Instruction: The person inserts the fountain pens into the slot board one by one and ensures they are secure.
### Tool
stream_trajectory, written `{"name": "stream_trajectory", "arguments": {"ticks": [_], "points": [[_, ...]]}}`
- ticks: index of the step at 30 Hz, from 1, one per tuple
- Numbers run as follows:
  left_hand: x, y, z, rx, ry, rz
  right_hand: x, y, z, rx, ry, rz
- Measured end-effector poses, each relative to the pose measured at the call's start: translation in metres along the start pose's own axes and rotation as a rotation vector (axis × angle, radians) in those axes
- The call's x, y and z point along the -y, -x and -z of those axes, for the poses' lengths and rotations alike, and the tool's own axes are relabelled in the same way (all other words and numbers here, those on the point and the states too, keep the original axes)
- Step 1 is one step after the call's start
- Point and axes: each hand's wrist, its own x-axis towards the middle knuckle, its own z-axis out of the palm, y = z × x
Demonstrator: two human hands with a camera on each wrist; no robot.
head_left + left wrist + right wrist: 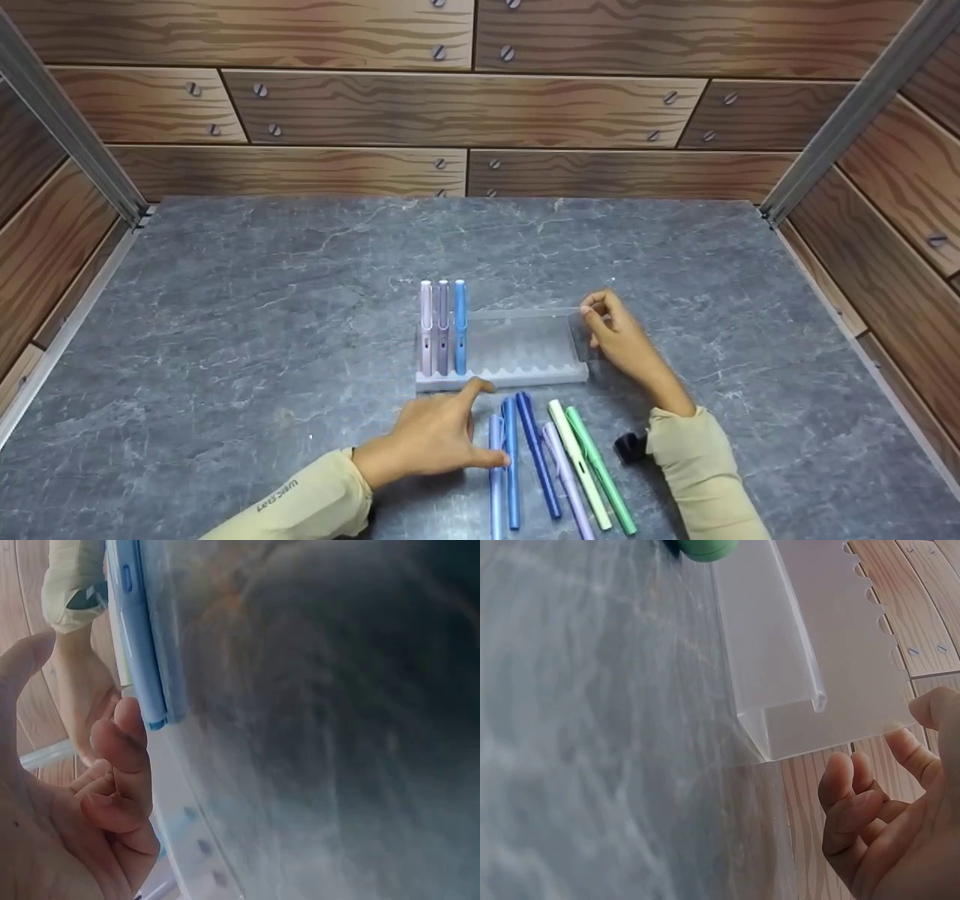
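Observation:
A clear plastic pen stand (536, 373) with a notched front ledge stands on the grey table. Three capped pens are upright at its left end: a pale lilac pen (427, 330), a purple-grey pen (443, 330) and a blue pen (460, 330). My right hand (619, 334) pinches the stand's upper right corner between thumb and fingertips. In front of the stand, my left hand (439, 435) has thumb and index finger spread apart. Its thumb tip overlaps a periwinkle pen (496, 495) and reaches a mid-blue pen (513, 487), both lying on the table.
Right of those lie a dark blue pen (538, 457), a lavender pen (566, 480), a pale green pen (581, 465) and a green pen (602, 472). A small black object (630, 448) sits by the right sleeve. Wood-patterned walls (465, 109) enclose the table.

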Motion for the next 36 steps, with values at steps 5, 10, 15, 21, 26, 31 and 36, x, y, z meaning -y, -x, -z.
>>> {"name": "stream_trajectory", "arguments": {"ticks": [5,10,15,21,26,31,36], "points": [[-0.002,0.0,-0.004,0.009,-0.01,0.011,0.0,0.001,0.001,0.0,0.008,-0.011],[-0.004,-0.002,-0.006,0.03,0.017,0.03,0.0,0.0,0.0,0.007,-0.004,-0.019],[-0.007,-0.004,-0.008,0.07,0.05,0.069,0.0,0.001,-0.001,-0.002,-0.01,-0.016],[-0.008,-0.006,-0.01,0.102,0.042,0.098,0.0,0.0,0.0,-0.01,-0.005,-0.014],[-0.008,-0.006,-0.012,0.094,0.029,0.106,0.0,0.0,0.0,-0.012,-0.014,-0.018],[-0.009,-0.006,-0.013,0.083,0.01,0.121,0.002,0.001,-0.001,-0.012,-0.019,-0.013],[-0.011,-0.007,-0.014,0.076,-0.011,0.128,0.001,0.0,0.0,-0.003,-0.011,-0.012]]}}
